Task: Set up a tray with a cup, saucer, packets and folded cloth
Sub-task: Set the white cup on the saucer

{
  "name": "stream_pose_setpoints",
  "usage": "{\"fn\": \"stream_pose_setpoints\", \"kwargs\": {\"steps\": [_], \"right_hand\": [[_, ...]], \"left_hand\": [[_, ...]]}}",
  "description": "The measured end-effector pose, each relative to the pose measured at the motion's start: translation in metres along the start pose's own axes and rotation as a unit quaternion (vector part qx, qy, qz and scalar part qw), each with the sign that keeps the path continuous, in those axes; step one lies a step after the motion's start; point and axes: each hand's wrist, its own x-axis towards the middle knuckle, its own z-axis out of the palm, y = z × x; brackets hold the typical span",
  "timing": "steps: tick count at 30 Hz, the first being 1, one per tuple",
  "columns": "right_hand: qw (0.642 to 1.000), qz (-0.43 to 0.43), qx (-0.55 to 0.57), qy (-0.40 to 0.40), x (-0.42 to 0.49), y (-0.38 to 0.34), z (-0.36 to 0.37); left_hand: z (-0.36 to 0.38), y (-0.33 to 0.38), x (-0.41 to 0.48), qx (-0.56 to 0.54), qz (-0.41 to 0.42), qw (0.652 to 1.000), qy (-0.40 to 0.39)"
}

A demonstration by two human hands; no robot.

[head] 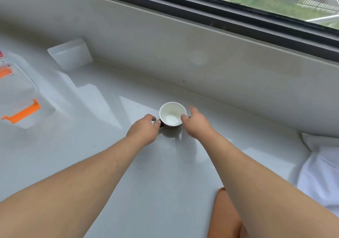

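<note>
We see bright daylight from the dark-framed window (238,16) beyond our hands. The glossy pale grey sill (110,164) shows glare left of them. Edges curve and blur.

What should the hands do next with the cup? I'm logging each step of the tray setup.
Probably close both hands and lift the cup. The left hand is already at its dark handle, the right hand touches the rim opposite, and the cup is upright and empty on the white counter. No tray or saucer is in view.
</note>
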Motion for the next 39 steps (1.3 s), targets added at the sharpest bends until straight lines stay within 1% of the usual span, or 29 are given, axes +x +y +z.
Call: {"fn": "stream_pose_setpoints", "kwargs": {"steps": [3, 6, 11, 17, 21, 26, 33, 39], "right_hand": [[0.997, 0.031, 0.072, -0.014, 0.007, -0.001, 0.003], [0.987, 0.044, 0.151, -0.034, 0.010, -0.001, 0.008], [0.965, 0.068, 0.252, -0.034, 0.005, -0.002, 0.013], [0.948, 0.080, 0.308, 0.016, -0.023, 0.013, 0.005], [0.949, 0.090, 0.297, 0.056, -0.051, 0.039, -0.012], [0.957, 0.102, 0.242, 0.121, -0.093, 0.079, -0.040], [0.961, 0.140, 0.202, 0.128, -0.165, 0.148, -0.070], [0.962, 0.152, 0.194, 0.115, -0.220, 0.195, -0.092]], "left_hand": [[0.008, -0.001, 0.006, -0.062, -0.002, 0.998, -0.031], [0.014, 0.000, 0.009, -0.093, -0.004, 0.995, -0.035], [0.019, 0.001, 0.008, -0.074, 0.000, 0.997, -0.024], [0.025, 0.008, -0.009, -0.053, 0.027, 0.998, -0.017], [0.032, 0.024, -0.032, -0.067, 0.052, 0.995, -0.046], [0.049, 0.049, -0.068, -0.063, 0.088, 0.990, -0.093], [0.090, 0.079, -0.130, -0.039, 0.130, 0.981, -0.142], [0.123, 0.098, -0.183, -0.030, 0.137, 0.972, -0.187]]}}
